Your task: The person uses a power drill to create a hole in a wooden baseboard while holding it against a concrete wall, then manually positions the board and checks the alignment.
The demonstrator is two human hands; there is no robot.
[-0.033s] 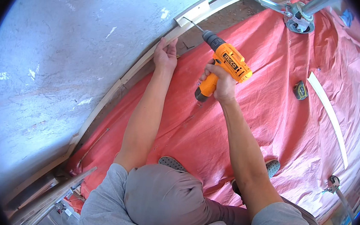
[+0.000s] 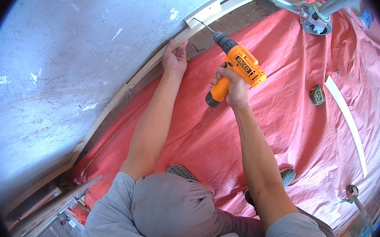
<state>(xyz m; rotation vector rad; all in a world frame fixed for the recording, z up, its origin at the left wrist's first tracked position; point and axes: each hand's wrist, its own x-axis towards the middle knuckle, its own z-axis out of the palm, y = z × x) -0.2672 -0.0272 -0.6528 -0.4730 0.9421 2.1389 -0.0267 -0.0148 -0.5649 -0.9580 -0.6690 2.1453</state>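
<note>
My right hand point(image 2: 233, 84) is wrapped round the grip of an orange and black cordless drill point(image 2: 245, 65). Its long thin bit points up and left, with the tip at a short, pale wooden block point(image 2: 203, 12) on the edge strip. My left hand point(image 2: 175, 56) reaches up to the long, pale wooden strip point(image 2: 152, 64) along the wall's lower edge. The fingers are curled at the strip just below the block, partly hidden behind it.
A bluish-grey, scuffed wall panel point(image 2: 69, 54) fills the left. Wrinkled red sheeting point(image 2: 266, 120) covers the floor, with a tape measure point(image 2: 317, 95) and a curved white strip point(image 2: 348, 123) on it. Metal tube legs point(image 2: 316, 23) stand at the far right; more tubes point(image 2: 56, 204) lie near left.
</note>
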